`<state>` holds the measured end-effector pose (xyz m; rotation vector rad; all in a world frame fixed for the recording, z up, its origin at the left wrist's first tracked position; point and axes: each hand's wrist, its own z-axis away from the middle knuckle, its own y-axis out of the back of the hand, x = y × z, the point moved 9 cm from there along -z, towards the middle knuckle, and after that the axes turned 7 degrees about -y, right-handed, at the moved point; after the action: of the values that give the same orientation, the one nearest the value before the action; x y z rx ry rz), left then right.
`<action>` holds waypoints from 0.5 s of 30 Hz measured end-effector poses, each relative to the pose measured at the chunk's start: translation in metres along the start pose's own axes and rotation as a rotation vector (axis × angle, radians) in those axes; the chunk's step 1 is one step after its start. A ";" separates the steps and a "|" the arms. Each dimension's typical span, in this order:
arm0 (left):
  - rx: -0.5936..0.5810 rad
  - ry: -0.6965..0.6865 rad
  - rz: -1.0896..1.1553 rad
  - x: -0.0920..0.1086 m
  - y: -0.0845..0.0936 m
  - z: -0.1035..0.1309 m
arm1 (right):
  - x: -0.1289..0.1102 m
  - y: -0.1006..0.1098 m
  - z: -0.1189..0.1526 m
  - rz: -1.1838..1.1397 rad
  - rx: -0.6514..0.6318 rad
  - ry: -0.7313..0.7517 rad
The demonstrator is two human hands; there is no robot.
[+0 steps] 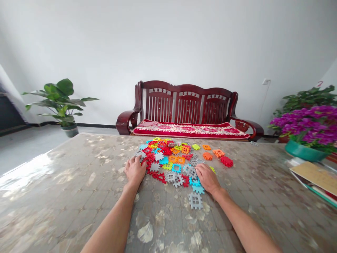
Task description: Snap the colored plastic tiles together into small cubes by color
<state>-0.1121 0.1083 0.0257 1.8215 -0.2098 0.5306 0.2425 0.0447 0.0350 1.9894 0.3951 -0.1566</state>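
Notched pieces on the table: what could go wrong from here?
The pile of pieces is loose and overlapping, so the left hand or right hand, both at its edges, might scatter neighbouring pieces. The rearmost pieces look close to the far edge of the table, so a forward push could knock some off. The grey piece nearest the camera lies beside the right forearm, which might brush it aside.

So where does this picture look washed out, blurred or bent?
In the head view, white glare spreads at left along the edge of the table; also in the head view, the papers at right look soft and stretched, probably by a wide lens, while the central pieces look clearer.
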 end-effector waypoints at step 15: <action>0.029 -0.062 -0.061 0.011 0.002 0.009 | 0.002 0.002 -0.002 -0.076 0.017 0.017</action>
<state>-0.1013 0.1004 0.0306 1.8682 -0.1893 0.4365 0.2449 0.0458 0.0370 1.9945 0.4818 -0.1916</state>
